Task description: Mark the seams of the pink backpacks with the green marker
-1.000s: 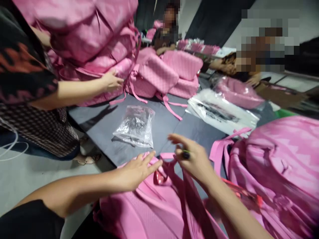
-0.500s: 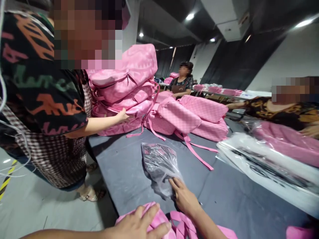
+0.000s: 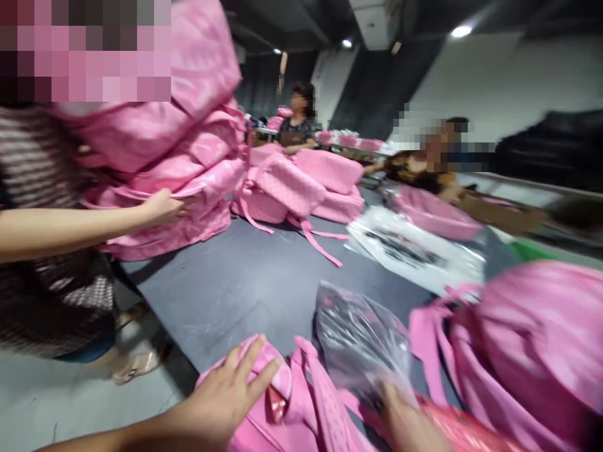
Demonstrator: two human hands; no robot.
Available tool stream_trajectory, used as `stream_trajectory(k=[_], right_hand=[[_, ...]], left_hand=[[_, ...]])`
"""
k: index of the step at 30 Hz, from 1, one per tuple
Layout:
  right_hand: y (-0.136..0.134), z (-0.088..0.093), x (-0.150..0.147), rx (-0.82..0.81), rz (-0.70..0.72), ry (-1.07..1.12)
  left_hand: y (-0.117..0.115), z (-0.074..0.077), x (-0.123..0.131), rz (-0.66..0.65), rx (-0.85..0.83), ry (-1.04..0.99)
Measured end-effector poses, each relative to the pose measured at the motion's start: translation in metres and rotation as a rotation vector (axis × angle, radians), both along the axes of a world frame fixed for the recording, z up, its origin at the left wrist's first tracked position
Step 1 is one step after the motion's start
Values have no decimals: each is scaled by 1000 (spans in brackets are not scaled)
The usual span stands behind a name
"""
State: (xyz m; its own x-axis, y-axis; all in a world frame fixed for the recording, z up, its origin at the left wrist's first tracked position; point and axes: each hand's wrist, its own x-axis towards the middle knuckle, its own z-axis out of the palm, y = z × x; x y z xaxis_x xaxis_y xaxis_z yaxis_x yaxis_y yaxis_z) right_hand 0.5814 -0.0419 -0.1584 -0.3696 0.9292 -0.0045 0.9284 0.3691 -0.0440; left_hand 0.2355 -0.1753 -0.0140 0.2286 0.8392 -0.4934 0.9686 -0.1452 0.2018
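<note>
My left hand (image 3: 235, 389) lies with its fingers spread on a pink backpack (image 3: 254, 433) at the near edge of the table. Straps of this backpack stand up to the right of that hand, and a small red piece shows below its fingers. Blurred by motion, my right hand (image 3: 409, 417) is closed on the near end of a clear plastic bag (image 3: 360, 333) with dark contents that I cannot make out. Beyond my right hand, a rounded pink backpack (image 3: 541, 339) rests at the right. Red glossy wrapping (image 3: 466, 427) lies beside my right wrist.
A tall stack of pink backpacks (image 3: 188, 182) stands at the left, with a co-worker's hand (image 3: 164, 207) against it. Checked pink backpacks (image 3: 292, 185) lie farther back on the dark table (image 3: 226, 270). White plastic packaging (image 3: 414, 251) is at the right. Two other people are across the table.
My right hand has pulled the plastic bag to the right and nearer. The view has swung right, bringing in the rounded backpack and red wrapping. My left hand stays on its backpack.
</note>
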Motion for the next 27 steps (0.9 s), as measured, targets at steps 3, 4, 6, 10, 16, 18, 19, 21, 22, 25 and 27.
stream_trajectory(k=[3,4,6,10,16,18,19,21,22,25,27], right_hand=[[-22,33,-27,-119,-3,-183],[-20,43,-36,-124,11,-230],[-8,57,-50,-120,19,-277],[3,61,-68,-41,-29,-295],[6,50,-69,33,88,-275],[11,50,-60,43,125,-259],[13,51,-55,54,141,-249],[14,53,-47,80,159,-231],[13,55,-44,90,167,-224],[5,61,-40,82,203,-203],[1,65,-40,53,215,-185]], left_hand=[[9,13,18,0,-46,45],[13,12,24,-17,-38,57],[19,5,33,-53,-17,79],[20,-19,37,-99,44,90],[10,-32,28,-117,209,177],[11,-29,29,-133,195,187],[13,-27,31,-143,198,192],[16,-26,34,-166,221,203],[17,-25,36,-179,233,206],[17,-20,37,-207,232,204],[15,-13,35,-222,223,181]])
